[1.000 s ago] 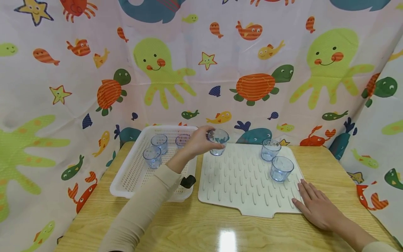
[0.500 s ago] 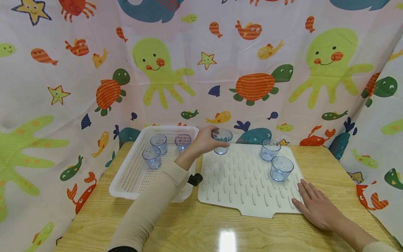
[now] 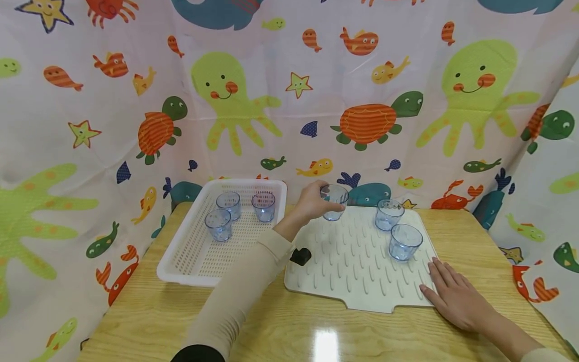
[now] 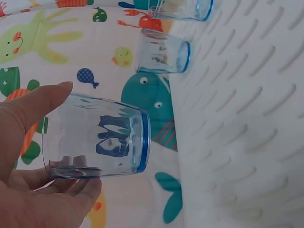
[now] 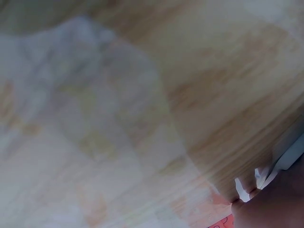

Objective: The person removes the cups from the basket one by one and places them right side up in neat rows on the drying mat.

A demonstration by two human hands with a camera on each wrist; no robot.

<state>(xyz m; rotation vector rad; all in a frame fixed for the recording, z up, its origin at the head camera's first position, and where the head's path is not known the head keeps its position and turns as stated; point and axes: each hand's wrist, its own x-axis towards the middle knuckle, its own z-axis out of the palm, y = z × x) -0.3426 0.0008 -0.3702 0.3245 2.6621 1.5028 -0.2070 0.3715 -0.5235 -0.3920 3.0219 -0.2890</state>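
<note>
My left hand [image 3: 313, 202] grips a clear blue-tinted glass [image 3: 333, 202] by its side, thumb and fingers on opposite walls. In the left wrist view the glass [image 4: 102, 137] hangs in the air beside the white ribbed board [image 4: 242, 142]. On the right part of the board [image 3: 348, 261] two matching glasses stand upright, a rear glass [image 3: 389, 215] and a front glass [image 3: 404, 242]. My right hand [image 3: 457, 296] lies flat with straight fingers, its fingertips at the board's right edge. Wood grain and a little of the hand fill the right wrist view.
A white perforated basket [image 3: 181, 264] stands left of the board. Inside are three more glasses: one at the back [image 3: 228, 205], one in front [image 3: 219, 225], one to the right [image 3: 263, 206]. Sea-animal cloth [image 3: 289, 90] hangs behind the wooden table [image 3: 280, 327].
My left hand has carried the glass to the right, from near the basket's edge to over the back of the board. The right hand has stayed still.
</note>
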